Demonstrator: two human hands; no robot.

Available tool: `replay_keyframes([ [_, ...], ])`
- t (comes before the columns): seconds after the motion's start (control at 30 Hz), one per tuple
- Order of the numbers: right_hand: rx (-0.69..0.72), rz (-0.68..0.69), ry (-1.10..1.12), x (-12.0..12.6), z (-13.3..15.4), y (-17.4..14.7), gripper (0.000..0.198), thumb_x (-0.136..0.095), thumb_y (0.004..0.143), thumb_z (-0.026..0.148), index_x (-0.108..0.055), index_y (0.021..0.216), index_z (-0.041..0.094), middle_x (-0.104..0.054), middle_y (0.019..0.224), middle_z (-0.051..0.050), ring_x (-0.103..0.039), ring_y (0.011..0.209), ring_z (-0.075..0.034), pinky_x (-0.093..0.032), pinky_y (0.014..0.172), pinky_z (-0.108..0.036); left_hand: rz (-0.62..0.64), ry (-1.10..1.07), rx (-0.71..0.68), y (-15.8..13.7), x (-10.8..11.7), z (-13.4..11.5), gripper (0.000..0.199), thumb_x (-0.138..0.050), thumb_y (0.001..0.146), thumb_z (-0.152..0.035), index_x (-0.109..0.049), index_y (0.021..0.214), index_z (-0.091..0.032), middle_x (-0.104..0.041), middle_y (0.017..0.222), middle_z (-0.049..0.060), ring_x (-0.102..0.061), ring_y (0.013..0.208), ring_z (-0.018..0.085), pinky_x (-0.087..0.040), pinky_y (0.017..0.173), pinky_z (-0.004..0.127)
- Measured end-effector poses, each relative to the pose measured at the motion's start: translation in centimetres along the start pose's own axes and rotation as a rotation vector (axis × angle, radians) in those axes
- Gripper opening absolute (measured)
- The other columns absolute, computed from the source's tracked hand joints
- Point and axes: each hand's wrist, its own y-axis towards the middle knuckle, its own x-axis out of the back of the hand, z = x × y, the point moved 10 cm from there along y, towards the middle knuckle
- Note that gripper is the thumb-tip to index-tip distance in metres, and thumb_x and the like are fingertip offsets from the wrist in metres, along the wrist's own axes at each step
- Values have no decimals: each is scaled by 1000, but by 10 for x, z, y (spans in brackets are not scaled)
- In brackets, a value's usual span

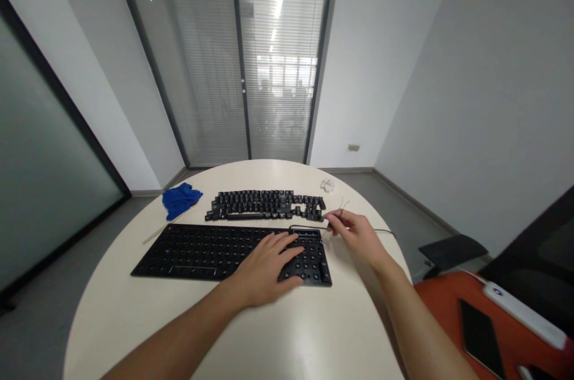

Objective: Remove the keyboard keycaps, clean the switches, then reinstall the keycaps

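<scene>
- Here, two hands are at work; the left hand (269,269) lies palm down at the lower centre of the frame, fingers spread over the right part of one black keyboard base (197,251).
- The right hand (356,236), right of centre, pinches one thin wire tool (342,205) between thumb and fingers; whether it also grips a keycap, I cannot tell.
- The single keyboard base spans the frame's lower middle, its rows of bare key positions showing.
- Just above it in the frame sits one group of black keycaps (251,202), laid out in rows, too small to count one by one.
- One black cable (383,230) runs past the right hand.
- Left of centre: one blue cloth (180,199) and one thin stick (155,233). Right of centre, above the right hand: one crumpled white tissue (327,184).
- All these are on one pale round table (314,338).
- Lower right: one orange chair seat (437,302), bearing one white power strip (522,311) and one dark phone (482,338).
</scene>
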Motion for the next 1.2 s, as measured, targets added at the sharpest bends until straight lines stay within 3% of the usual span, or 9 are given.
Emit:
replay_keyframes([
  [0.1, 19, 115, 130, -11, 9, -6, 36, -60, 90, 53, -65, 91, 17, -70, 73, -5, -66, 65, -18, -52, 63, -30, 13, 26, -2, 1, -2, 0, 58, -66, 89, -42, -49, 144, -30, -40, 156, 8, -35, 144, 31, -22, 120, 56],
  [0.33, 23, 329, 125, -29, 19, -17, 33, -60, 92, 49, -65, 84, 17, -71, 71, -4, -66, 66, -18, -51, 64, -29, 28, 70, 0, 2, -4, 0, 58, -64, 90, -44, -48, 144, -30, -39, 157, 7, -34, 144, 31, -23, 120, 54],
  [1.0, -58, 428, 130, -43, 8, -21, 37, -57, 93, 53, -63, 87, 17, -75, 74, -5, -69, 69, -19, -53, 68, -29, 58, 120, 8, 3, -7, 0, 58, -64, 90, -43, -48, 143, -27, -38, 157, 8, -34, 144, 32, -24, 120, 56],
  [1.2, -68, 500, 170, -43, 14, -29, 38, -62, 90, 52, -70, 86, 15, -75, 77, -6, -67, 71, -19, -50, 65, -27, 66, 108, 19, 3, -7, 2, 59, -65, 89, -43, -49, 143, -26, -36, 158, 8, -33, 145, 32, -23, 120, 57],
])
